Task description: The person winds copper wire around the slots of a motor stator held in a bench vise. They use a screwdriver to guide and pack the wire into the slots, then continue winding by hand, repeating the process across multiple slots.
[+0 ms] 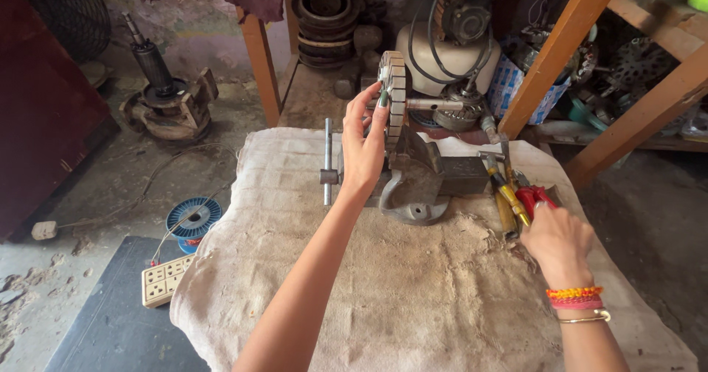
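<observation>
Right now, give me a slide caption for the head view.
Left hand steadies a slotted stator core in a bench vise; right hand grasps red-handled pliers.

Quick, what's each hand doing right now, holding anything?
Left hand: fingers on the round slotted metal core clamped in the bench vise.
Right hand: closing on red-handled pliers; firm grip cannot be told.

Two hands, one vise, one slotted core, one wire spool, one socket strip
</observation>
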A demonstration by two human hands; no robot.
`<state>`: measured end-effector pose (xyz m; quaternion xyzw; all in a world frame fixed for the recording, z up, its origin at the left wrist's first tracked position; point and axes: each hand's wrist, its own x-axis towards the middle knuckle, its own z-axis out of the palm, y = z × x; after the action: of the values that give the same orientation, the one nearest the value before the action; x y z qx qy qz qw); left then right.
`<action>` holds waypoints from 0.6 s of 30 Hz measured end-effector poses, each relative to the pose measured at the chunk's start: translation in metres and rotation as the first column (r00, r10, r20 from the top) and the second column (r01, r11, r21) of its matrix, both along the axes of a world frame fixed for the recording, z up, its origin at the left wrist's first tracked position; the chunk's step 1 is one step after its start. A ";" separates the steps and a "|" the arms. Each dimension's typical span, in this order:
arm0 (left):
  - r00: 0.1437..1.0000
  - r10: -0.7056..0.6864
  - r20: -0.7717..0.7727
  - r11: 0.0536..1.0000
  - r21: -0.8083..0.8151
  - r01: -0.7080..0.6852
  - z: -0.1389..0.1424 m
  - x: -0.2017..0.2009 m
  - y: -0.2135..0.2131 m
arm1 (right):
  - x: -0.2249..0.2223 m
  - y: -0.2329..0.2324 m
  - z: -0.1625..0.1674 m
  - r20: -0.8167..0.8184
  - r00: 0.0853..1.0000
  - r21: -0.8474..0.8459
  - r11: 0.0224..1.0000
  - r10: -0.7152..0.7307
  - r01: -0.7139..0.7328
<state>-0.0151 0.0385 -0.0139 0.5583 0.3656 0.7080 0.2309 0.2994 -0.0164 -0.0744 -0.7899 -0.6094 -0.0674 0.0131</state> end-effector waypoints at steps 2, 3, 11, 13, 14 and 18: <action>1.000 -0.009 0.012 1.000 -0.003 0.009 0.000 0.001 0.000 | -0.018 -0.011 0.026 -0.039 0.996 0.235 0.969 0.083 -0.072; 1.000 -0.013 0.017 1.000 -0.005 0.013 0.000 0.001 0.001 | -0.030 -0.015 0.038 -0.052 0.991 0.349 0.932 0.126 -0.100; 1.000 0.003 -0.016 1.000 0.024 -0.002 -0.005 0.000 0.005 | -0.127 0.025 0.097 0.071 0.583 0.818 0.288 0.810 -0.499; 1.000 0.002 -0.015 0.999 0.038 -0.001 -0.006 0.000 0.006 | -0.141 0.038 0.096 0.094 0.548 0.796 0.268 0.831 -0.542; 1.000 -0.003 -0.007 0.999 0.042 0.003 -0.006 0.001 0.005 | -0.145 0.041 0.094 0.103 0.530 0.785 0.259 0.842 -0.563; 0.998 -0.052 0.030 0.998 0.022 0.051 -0.005 0.001 0.005 | -0.150 0.045 0.087 0.079 0.550 0.774 0.297 0.831 -0.560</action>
<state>-0.0146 0.0430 -0.0185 0.5592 0.3398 0.7141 0.2487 0.1496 0.0291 0.0127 -0.3584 -0.7997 -0.1525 0.4569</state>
